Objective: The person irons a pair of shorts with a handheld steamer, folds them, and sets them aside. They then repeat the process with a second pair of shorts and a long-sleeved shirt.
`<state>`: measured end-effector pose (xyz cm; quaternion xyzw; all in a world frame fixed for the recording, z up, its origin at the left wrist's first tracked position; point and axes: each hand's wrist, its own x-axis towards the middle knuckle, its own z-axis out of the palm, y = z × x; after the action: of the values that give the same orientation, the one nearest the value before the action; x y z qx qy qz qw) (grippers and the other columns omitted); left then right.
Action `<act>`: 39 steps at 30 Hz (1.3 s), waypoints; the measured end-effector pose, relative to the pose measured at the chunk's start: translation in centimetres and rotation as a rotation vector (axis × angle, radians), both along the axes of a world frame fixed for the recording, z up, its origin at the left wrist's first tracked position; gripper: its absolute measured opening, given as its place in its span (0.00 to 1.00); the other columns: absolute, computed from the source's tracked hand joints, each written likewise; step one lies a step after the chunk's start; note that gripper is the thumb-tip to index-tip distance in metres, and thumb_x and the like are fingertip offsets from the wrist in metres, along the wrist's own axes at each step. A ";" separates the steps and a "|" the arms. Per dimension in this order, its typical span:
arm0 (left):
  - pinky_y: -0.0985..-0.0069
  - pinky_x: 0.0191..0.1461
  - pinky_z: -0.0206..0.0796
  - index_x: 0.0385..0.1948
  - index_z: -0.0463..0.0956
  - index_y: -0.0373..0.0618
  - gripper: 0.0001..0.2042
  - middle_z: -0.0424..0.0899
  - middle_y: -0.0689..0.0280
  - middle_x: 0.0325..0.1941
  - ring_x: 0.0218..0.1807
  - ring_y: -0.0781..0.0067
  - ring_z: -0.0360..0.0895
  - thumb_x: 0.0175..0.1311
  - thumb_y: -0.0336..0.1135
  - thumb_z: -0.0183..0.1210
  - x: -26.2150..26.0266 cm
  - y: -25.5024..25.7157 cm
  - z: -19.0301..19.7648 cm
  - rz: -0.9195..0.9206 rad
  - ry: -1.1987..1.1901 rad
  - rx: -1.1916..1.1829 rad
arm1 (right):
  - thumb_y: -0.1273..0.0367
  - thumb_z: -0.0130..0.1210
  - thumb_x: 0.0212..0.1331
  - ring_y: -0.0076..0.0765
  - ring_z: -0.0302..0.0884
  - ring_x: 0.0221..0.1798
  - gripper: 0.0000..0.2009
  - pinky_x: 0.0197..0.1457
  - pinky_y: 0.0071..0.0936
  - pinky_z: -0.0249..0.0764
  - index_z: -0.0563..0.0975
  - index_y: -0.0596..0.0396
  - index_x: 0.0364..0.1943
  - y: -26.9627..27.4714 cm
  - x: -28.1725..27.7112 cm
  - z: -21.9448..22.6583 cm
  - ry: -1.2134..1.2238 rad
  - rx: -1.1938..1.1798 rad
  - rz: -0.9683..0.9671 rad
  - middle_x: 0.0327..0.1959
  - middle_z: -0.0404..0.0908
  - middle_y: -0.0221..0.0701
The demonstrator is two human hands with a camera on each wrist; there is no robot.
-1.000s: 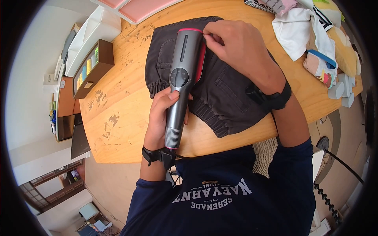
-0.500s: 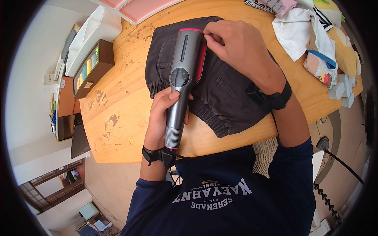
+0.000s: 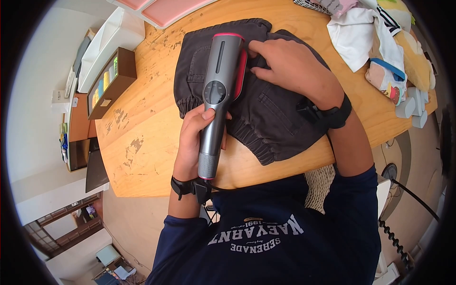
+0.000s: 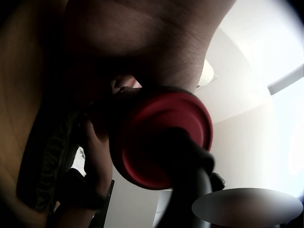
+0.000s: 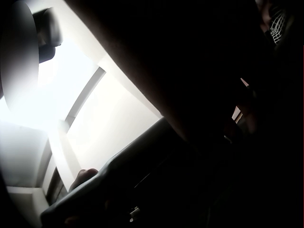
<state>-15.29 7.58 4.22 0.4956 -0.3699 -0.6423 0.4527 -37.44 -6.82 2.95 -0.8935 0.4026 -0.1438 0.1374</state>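
Observation:
Dark cargo shorts (image 3: 280, 111) with elastic hems lie spread over the wooden table. My left hand (image 3: 191, 135) grips the handle of a grey handheld garment steamer (image 3: 219, 61), thumb on its front below the round dial. Its head lies over the shorts, and the red soleplate (image 3: 241, 78) shows along its right side. In the left wrist view, the handle's red end cap (image 4: 190, 118) has a dark cord coming out of it. Beside the steamer head, my right hand (image 3: 297, 69) rests on the shorts, thumb and forefinger apart. The right wrist view is mostly dark.
Clothes, including a white garment (image 3: 354, 38), are heaped at the far right, with grey blocks (image 3: 412, 108) at the table's right edge. A pink tray (image 3: 175, 8) stands at the back. A brown box (image 3: 116, 83) and a white bin (image 3: 116, 42) are at the left.
My right thumb and forefinger have parted and shifted slightly down and right, off the steamer head's edge. The steamer stays almost in place in my left hand.

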 end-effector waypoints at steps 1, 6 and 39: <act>0.79 0.22 0.68 0.38 0.78 0.32 0.22 0.77 0.61 0.17 0.15 0.73 0.75 0.67 0.50 0.53 0.0 0.0 0.0 -0.004 -0.007 0.002 | 0.62 0.64 0.58 0.48 0.83 0.45 0.16 0.48 0.42 0.78 0.77 0.52 0.47 0.0 0.0 -0.1 -0.016 -0.004 0.001 0.41 0.86 0.36; 0.80 0.21 0.66 0.38 0.78 0.31 0.23 0.76 0.60 0.17 0.14 0.73 0.74 0.66 0.50 0.54 0.0 0.0 0.0 -0.003 0.004 -0.013 | 0.59 0.68 0.54 0.47 0.83 0.46 0.21 0.49 0.42 0.78 0.77 0.51 0.49 0.0 -0.3 0.1 -0.055 0.054 0.001 0.41 0.85 0.36; 0.84 0.25 0.59 0.46 0.78 0.29 0.25 0.78 0.68 0.26 0.22 0.83 0.72 0.59 0.46 0.65 -1.4 1.7 -0.4 -0.386 0.048 0.044 | 0.70 0.60 0.65 0.19 0.76 0.21 0.12 0.25 0.18 0.72 0.84 0.58 0.49 -6.0 -3.6 -1.1 -0.388 0.642 0.150 0.23 0.81 0.25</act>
<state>-16.67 9.23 3.82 0.4097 -0.4330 -0.7369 0.3189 -41.01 -12.87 1.81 -0.7882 0.3273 -0.1665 0.4939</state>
